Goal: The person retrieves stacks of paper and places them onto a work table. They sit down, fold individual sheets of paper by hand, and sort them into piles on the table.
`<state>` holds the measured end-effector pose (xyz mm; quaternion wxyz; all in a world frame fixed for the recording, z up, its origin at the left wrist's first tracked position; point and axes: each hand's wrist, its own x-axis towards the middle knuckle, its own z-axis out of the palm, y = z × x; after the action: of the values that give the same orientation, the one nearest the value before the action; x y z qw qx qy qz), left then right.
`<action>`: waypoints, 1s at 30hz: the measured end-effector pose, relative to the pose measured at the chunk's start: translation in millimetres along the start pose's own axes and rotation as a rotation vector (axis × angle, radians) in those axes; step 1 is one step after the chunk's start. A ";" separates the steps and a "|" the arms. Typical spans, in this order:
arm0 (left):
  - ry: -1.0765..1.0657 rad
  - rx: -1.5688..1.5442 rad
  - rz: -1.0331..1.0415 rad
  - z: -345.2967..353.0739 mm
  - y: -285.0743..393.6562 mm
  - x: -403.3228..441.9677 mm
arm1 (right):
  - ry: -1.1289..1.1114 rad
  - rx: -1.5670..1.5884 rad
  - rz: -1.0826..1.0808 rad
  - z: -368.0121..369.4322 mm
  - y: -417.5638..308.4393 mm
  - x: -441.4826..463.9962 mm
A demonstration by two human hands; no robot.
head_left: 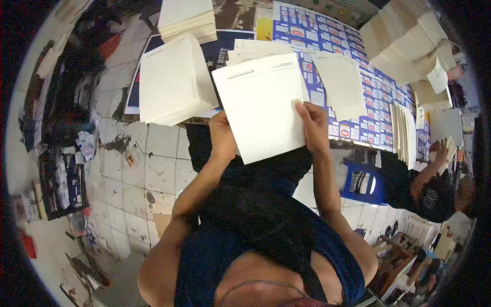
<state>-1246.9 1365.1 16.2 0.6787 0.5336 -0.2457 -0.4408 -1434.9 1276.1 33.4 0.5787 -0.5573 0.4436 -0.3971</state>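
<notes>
A white printed sheet or thin stack of paper (263, 112) is held upright-tilted between both hands, above my lap at the table's near edge. My left hand (223, 137) grips its left edge, fingers behind it. On the right edge my right hand (314, 125) is closed, its thumb on the front face. Just behind lie more loose sheets (266, 47). A thick paper stack (171, 82) rests to the left, and fanned sheets (341, 84) lie to the right.
The table carries blue printed sheets (376, 97). Another stack (187, 18) stands at the back left, tall paper piles (404, 41) at the back right. A row of upright-looking sheets (403, 133) is nearer. A co-worker's hand (439, 149) touches paper at far right, beyond a blue stool (365, 181).
</notes>
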 end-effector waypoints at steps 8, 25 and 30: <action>-0.077 0.035 0.037 31.3 -2.7 25.1 | 0.198 -0.201 -0.228 -34.0 -18.7 16.9; -0.113 0.042 -0.123 27.0 -25.1 92.2 | 0.602 -1.343 -0.307 -229.0 43.3 150.1; -0.173 0.211 -0.090 18.4 29.5 52.8 | 0.575 -1.291 -0.308 -219.6 44.6 144.4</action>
<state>-1225.9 1311.5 42.4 0.5745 0.5725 -0.3240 -0.4870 -1604.5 1076.8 -18.0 -0.0682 -0.7175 0.6409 -0.2640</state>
